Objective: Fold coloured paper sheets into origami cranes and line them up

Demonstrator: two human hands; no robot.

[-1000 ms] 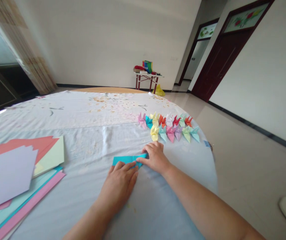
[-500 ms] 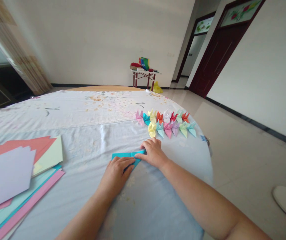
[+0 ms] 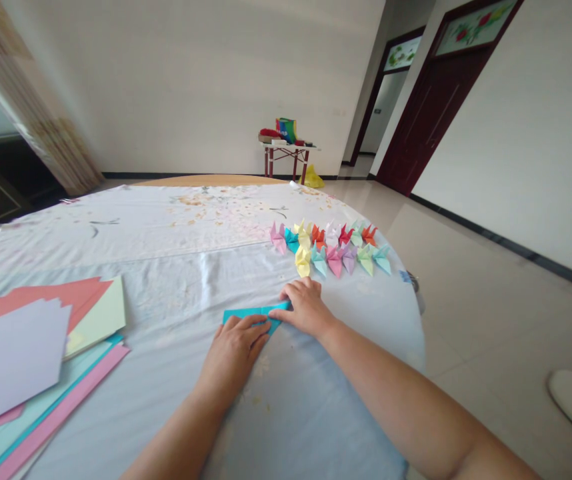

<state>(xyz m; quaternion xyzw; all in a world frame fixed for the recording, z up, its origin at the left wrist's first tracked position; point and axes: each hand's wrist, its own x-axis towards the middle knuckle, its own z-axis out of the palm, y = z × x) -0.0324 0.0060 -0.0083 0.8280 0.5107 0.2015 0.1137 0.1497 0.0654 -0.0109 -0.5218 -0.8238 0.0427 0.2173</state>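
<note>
1 folded strip of teal paper [image 3: 251,315] lies flat on the cloth-covered surface [image 3: 166,223] in the head view, held down by the left hand [image 3: 233,353] and the right hand [image 3: 305,308]. The left hand lies palm-down, fingers together across the strip's near edge. The right hand presses slightly curled fingertips on the strip's right end, with no pinch visible. Both arms reach forward from the bottom of the view. 2 loose rows of paper cranes [image 3: 329,253] stand near the right hand, and stacked coloured sheets [image 3: 11,360] lie well left. The soft, creased cloth could let a sideways drag skew the strip's layers, and a wide right-hand move could knock the nearest cranes.
</note>
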